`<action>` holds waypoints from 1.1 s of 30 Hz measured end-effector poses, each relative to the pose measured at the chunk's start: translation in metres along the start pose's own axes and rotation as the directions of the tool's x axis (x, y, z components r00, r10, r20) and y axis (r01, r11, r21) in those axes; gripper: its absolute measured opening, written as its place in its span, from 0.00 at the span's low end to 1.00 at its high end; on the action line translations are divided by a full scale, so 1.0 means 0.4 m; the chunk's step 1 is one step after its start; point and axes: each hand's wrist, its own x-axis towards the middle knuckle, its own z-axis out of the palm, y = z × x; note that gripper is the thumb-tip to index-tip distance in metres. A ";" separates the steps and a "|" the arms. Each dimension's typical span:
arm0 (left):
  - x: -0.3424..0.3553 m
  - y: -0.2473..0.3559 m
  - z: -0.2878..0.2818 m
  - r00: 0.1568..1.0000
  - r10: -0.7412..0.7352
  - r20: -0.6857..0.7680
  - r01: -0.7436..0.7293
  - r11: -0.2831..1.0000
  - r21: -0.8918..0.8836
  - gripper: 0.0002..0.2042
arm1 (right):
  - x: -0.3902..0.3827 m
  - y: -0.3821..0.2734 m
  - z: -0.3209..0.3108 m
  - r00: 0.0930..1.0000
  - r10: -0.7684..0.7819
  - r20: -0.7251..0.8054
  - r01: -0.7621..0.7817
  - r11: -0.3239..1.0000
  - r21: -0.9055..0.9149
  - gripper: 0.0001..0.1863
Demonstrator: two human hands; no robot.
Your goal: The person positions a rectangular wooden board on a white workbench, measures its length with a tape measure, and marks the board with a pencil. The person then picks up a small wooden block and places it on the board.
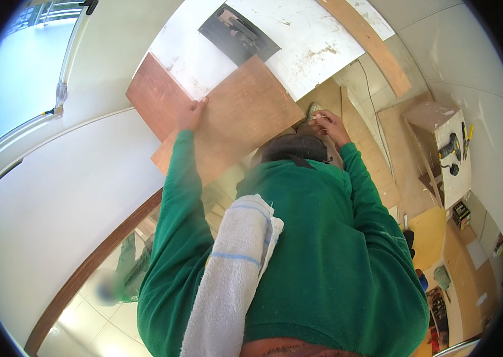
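Note:
My left hand (190,116) rests on a wide brown plywood board (251,104), its fingers lying at the board's edge beside a narrower, redder board (151,89); whether it grips is unclear. Both boards lie on a scuffed white worktop (305,65) with a dark metal plate (237,35) set in it. My right hand (328,124) is held right of the wide board, over my legs, fingers closed round a small light object I cannot make out. A shoe (312,108) shows beneath.
A long wood strip (379,41) crosses the worktop's right side. Rightward, a low box (459,172) carries a drill (448,146) and hand tools; sheets and offcuts (427,235) lie beyond. A white wall and window (28,71) bound the left. A figure in green (126,268) appears at lower left.

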 end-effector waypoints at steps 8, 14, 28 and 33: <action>-0.006 0.011 -0.002 0.997 -0.076 -0.012 0.076 0.997 0.002 0.34 | 0.042 -0.054 0.022 0.962 0.001 0.272 0.020 0.997 -0.075 0.26; -0.013 0.020 -0.009 0.998 -0.025 -0.064 0.027 0.999 0.029 0.33 | 0.065 -0.074 0.026 0.938 -0.011 0.345 0.063 0.988 -0.138 0.24; -0.018 0.000 0.021 0.966 0.078 -0.246 -0.071 0.997 0.038 0.33 | 0.084 -0.085 0.008 0.926 0.054 0.374 0.025 0.979 -0.204 0.27; -0.031 0.030 0.023 0.972 -0.016 -0.235 0.032 0.997 0.066 0.33 | 0.090 -0.077 0.007 0.933 0.070 0.352 -0.001 0.981 -0.193 0.26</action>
